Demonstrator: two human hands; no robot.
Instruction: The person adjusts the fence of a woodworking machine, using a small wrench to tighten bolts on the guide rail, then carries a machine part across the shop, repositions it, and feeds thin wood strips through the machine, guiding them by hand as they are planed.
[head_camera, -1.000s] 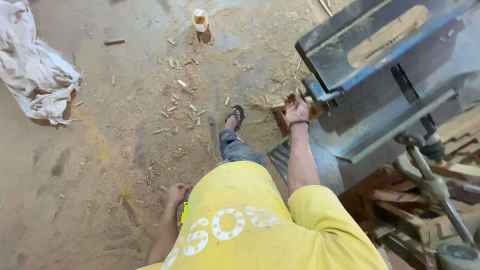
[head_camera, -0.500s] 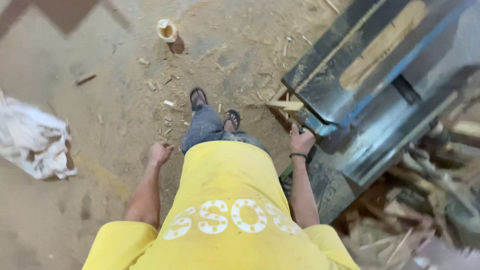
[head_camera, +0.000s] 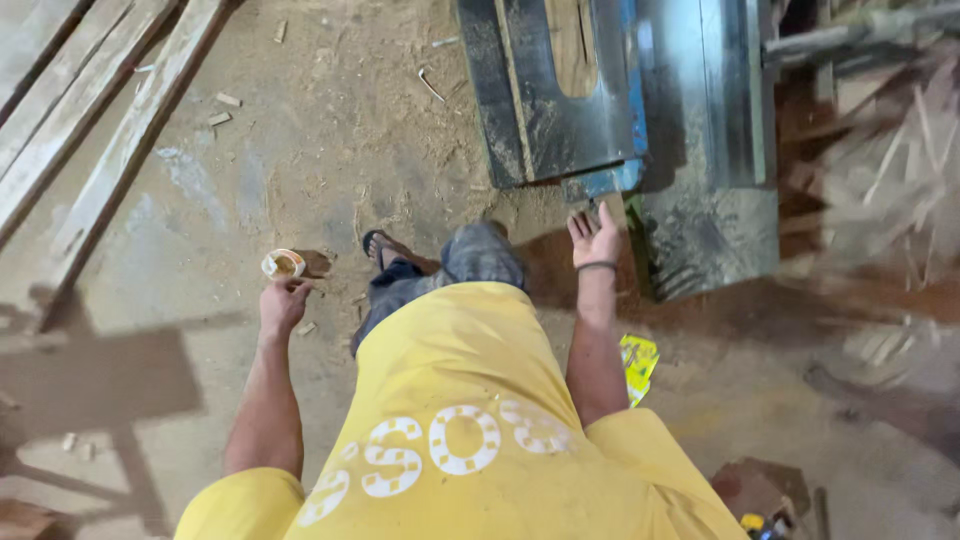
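seen from above the head, looking down a yellow shirt (head_camera: 450, 400) with white rings across the chest, to a sawdust-strewn floor (head_camera: 300, 150).

left hand (head_camera: 283, 303) at about 9 o'clock from the body, hanging low, fingers loosely curled, gripping nothing. small round cup (head_camera: 284, 264) with a pale rim and brownish inside standing on the floor just past the fingertips, at 12 o'clock from that hand; cannot tell whether touching or merely lined up in view.

right hand (head_camera: 595, 238) at about 1 o'clock from the body, fingers spread and open, holding nothing. dark band (head_camera: 596, 265) round the wrist. fingertips close to the lower blue edge of the saw surface (head_camera: 560, 120); contact cannot be told.

saw surface at 12 to 1 o'clock, dark metal dusted with sawdust, a wooden insert (head_camera: 570, 45) set in its slot, grey metal housing (head_camera: 700, 200) alongside at 2 o'clock.

one foot in a dark sandal (head_camera: 385, 248) forward at 11 o'clock, jeans knee (head_camera: 480, 255) beside it.

long wooden planks (head_camera: 90, 130) lying on the floor at 10 to 11 o'clock. heap of thin wood offcuts (head_camera: 880, 170) at 3 o'clock, blurred. yellow packet (head_camera: 637, 362) on the floor at 4 o'clock, just beside the right forearm.
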